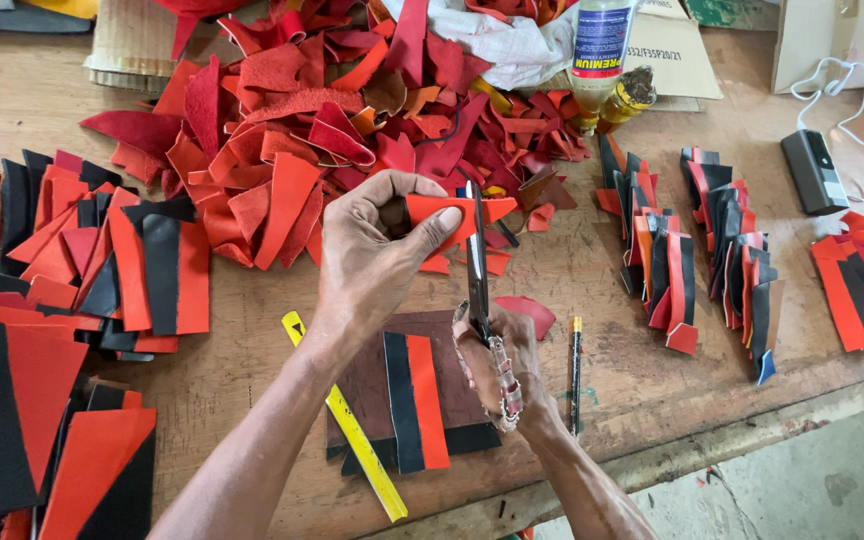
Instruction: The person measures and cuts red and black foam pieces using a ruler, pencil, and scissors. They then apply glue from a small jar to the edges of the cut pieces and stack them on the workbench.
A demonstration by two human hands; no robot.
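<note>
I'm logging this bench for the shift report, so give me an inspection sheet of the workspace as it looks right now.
Surface: worn wooden table, scuffed; concrete floor past its near edge.
Job's things: orange strip held in the left hand; scissors in the right hand, blades at the strip.
Clutter: heap of red and orange scraps; stacked black-and-orange pieces at left, more rows at right; brown mat with a black-and-orange piece; yellow ruler; pen; bottle.
Fingers: left thumb presses the strip; right ones through the scissor handles.
Cables: white cord to a dark box.
Surroundings: cardboard at the back.
</note>
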